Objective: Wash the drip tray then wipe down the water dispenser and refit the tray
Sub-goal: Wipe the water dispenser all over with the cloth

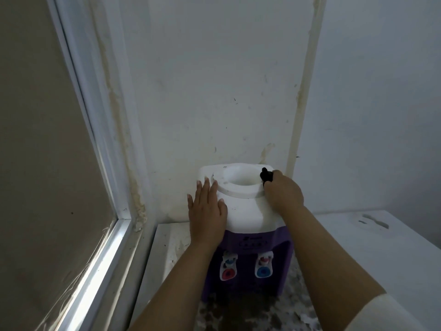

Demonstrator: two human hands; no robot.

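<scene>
1. On the white surface (372, 254), against the far wall (214, 91): dispenser (245, 235), white top, purple body, red tap (228, 268) left, blue tap (263, 265) right.
2. Left hand (207, 211) flat on the top's left shoulder, fingers (206, 187) straight and spread, holding nothing.
3. Right hand (282, 193) at the right rim of the top opening, fingers curled round a black cloth (266, 176) pressed to the rim.
4. Window frame (100, 187) at left.

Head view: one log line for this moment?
phase: wiping dispenser top | left hand: flat on water dispenser | right hand: grips black cloth at bottle-well rim | drip tray: unseen
</scene>
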